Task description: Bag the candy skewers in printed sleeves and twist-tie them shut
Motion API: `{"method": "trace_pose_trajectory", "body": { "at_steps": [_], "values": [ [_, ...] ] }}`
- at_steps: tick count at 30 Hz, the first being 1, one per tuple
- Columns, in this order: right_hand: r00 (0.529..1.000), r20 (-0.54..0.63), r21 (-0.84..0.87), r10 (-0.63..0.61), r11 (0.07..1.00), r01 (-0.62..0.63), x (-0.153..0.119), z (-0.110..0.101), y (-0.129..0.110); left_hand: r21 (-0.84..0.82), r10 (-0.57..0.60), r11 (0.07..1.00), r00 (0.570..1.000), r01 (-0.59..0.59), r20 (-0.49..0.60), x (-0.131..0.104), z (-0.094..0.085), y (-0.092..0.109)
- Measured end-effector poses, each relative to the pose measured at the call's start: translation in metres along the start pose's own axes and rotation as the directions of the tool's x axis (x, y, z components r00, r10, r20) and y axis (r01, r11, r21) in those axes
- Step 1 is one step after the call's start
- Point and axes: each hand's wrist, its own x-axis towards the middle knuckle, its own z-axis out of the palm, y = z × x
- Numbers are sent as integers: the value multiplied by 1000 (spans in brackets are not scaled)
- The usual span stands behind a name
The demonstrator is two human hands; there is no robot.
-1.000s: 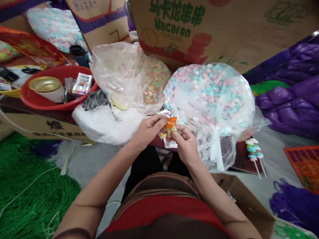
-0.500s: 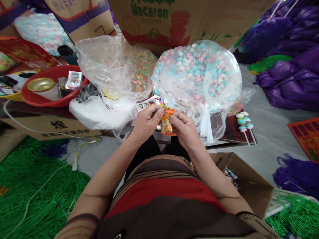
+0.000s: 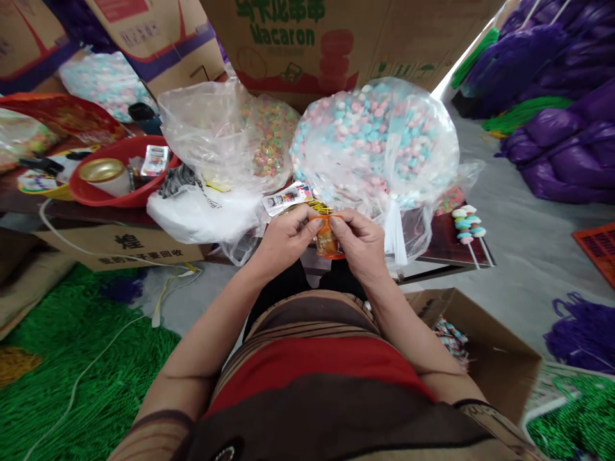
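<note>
A small orange packet (image 3: 328,244) hangs between my two hands over the table's front edge. My left hand (image 3: 291,239) pinches its top edge from the left, thumb against fingers. From the right, my right hand (image 3: 359,241) pinches the same top edge, its thumb close to the left one. Just behind the hands lie printed cards (image 3: 287,198) and yellow ties (image 3: 318,206). A big clear bag of pink, blue and white candies (image 3: 379,137) stands beyond, beside a bag of small colourful rings (image 3: 272,137). Two candy skewers (image 3: 468,225) lie at the table's right corner.
A red basin (image 3: 148,147) with a gold-lidded jar stands on the left. White plastic bags (image 3: 204,214) lie nearer. An open carton (image 3: 500,349) is on the floor at right. Green strands (image 3: 110,358) cover the lower left floor.
My hands have come closer together on the packet, and my left fingers now grip its top edge beside the right ones. The view has shifted slightly.
</note>
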Motion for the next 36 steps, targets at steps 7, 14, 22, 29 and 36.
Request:
{"method": "trace_pose_trajectory", "body": {
  "at_steps": [7, 14, 22, 29, 36],
  "values": [
    [978, 162, -282, -130, 944, 172, 13, -17, 15, 323, 86, 940, 993, -110, 87, 18, 6, -11],
    [911, 376, -586, -169, 718, 375, 23, -24, 27, 626, -43, 758, 945, -180, 324, 37, 6, -27],
    [902, 426, -727, -77, 565, 391, 29, -22, 42, 654, -46, 703, 899, -281, 436, 49, 10, -46],
    [856, 517, -718, -13, 538, 442, 36, -22, 48, 623, -114, 755, 893, -207, 436, 56, 12, -62],
    [845, 532, -713, -55, 510, 482, 41, -22, 54, 614, -2, 736, 907, -284, 422, 54, 17, -75]
  ]
}}
